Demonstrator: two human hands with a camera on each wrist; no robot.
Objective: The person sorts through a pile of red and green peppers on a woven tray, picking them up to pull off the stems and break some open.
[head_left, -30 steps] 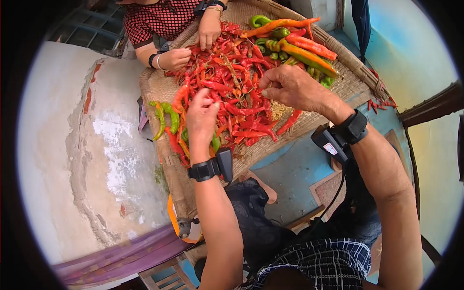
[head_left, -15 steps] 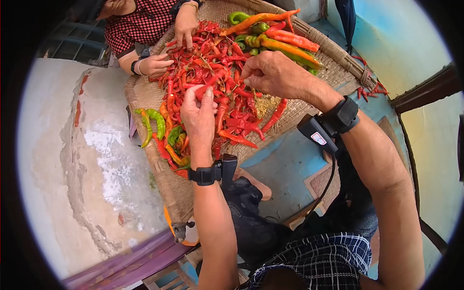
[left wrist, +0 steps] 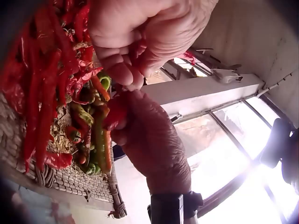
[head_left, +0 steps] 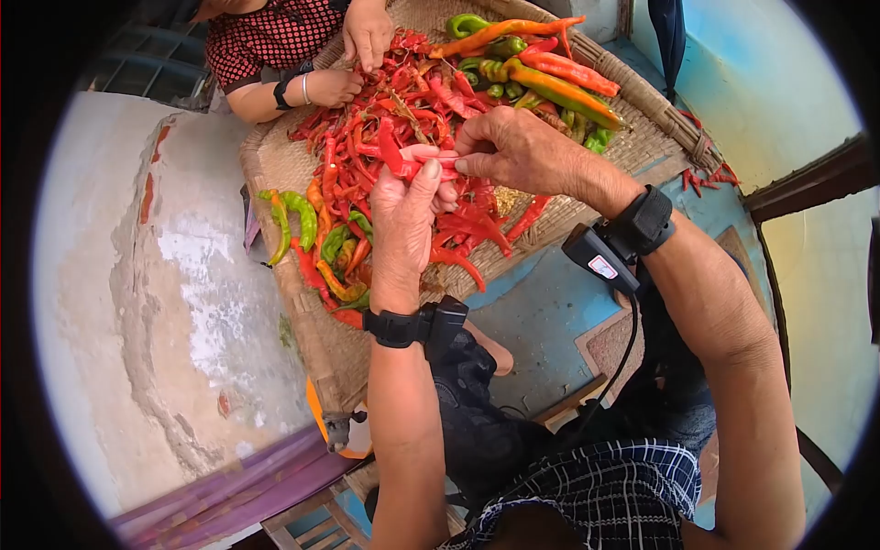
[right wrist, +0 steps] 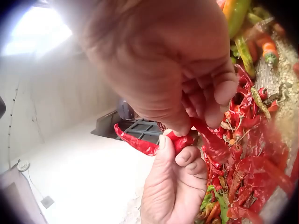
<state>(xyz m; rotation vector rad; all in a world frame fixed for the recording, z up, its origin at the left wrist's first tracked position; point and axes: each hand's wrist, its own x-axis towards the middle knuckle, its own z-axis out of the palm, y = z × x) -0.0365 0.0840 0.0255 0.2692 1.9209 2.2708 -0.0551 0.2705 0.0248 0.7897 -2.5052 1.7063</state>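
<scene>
Above the heap of red peppers (head_left: 367,119), the left hand (head_left: 405,215) holds a red pepper (head_left: 390,147) between thumb and fingers. Its curved end sticks out to the left of the thumb in the right wrist view (right wrist: 138,143). The right hand (head_left: 541,158) meets the left fingertips, its thumb and forefinger pinching red pepper at the other end. In the left wrist view both hands' fingertips come together, the right hand (left wrist: 152,144) below. Part of the pepper is hidden behind the fingers.
A large woven tray (head_left: 321,344) carries the heap, with green and orange peppers (head_left: 559,92) at the upper right and more at the left. Another person's hands (head_left: 335,87) work at the heap's far side. A rough wall (head_left: 211,302) stands left.
The left hand first took up a red pepper, then moved right and up with it. The right hand has come down and left to meet it at the fingertips.
</scene>
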